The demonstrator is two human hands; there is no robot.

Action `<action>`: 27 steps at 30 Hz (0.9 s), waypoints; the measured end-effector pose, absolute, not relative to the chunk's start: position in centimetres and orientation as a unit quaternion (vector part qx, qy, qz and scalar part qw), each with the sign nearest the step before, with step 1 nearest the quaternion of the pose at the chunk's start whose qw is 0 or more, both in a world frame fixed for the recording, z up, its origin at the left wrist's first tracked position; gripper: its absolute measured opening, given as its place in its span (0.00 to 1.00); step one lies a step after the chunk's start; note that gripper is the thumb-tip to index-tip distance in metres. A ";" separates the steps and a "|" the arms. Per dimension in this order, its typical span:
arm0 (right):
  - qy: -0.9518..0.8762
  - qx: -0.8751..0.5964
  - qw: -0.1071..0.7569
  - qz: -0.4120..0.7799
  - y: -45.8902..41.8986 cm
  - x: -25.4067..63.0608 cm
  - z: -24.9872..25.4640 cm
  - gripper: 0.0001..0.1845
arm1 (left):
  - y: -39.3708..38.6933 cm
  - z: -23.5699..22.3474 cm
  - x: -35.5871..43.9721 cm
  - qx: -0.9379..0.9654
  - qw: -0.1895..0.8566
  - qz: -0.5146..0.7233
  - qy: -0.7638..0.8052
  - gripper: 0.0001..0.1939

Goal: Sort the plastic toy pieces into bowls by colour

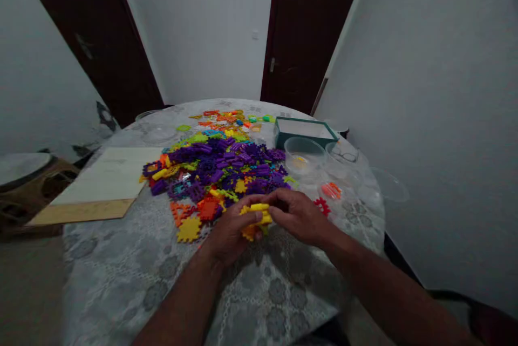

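Note:
Several yellow plastic building pieces (261, 214), some rod-shaped, are bunched between my hands just above the near part of the table. My left hand (234, 226) is closed round them from the left, with its thumb across the front. From the right, my right hand (297, 215) pinches the right end of the yellow pieces with thumb and fingers. Parts of the pieces are hidden behind the fingers. Just beyond my hands spreads a heap of purple building pieces (230, 160). A flat yellow notched piece (189, 229) and an orange piece (208, 208) lie left of my left hand.
A green-rimmed box (305, 129) stands at the back right, with a clear round tub (304, 156) before it. Glasses (347, 156) and a red gear-shaped piece (322, 206) lie to the right. A pale board (109, 178) lies at the left edge of the patterned tablecloth (259, 303).

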State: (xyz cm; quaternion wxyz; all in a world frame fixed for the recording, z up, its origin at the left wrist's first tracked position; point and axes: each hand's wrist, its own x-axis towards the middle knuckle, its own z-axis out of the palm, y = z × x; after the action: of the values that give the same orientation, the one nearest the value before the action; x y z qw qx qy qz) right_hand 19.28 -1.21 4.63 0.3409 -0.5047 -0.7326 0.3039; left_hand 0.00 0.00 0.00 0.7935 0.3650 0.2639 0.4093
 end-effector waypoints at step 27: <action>-0.695 -0.570 0.398 0.181 2.1 25.2 6.1 0.17 | 0.1 0.1 0.0 0.222 0.789 0.537 0.201 0.29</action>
State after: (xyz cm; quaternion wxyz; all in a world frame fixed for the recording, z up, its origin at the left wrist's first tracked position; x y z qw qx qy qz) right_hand 25.19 2.11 6.09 0.3981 -0.5702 -0.6953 0.1815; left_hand -0.04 0.11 0.07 0.7886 0.2224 0.2014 0.5368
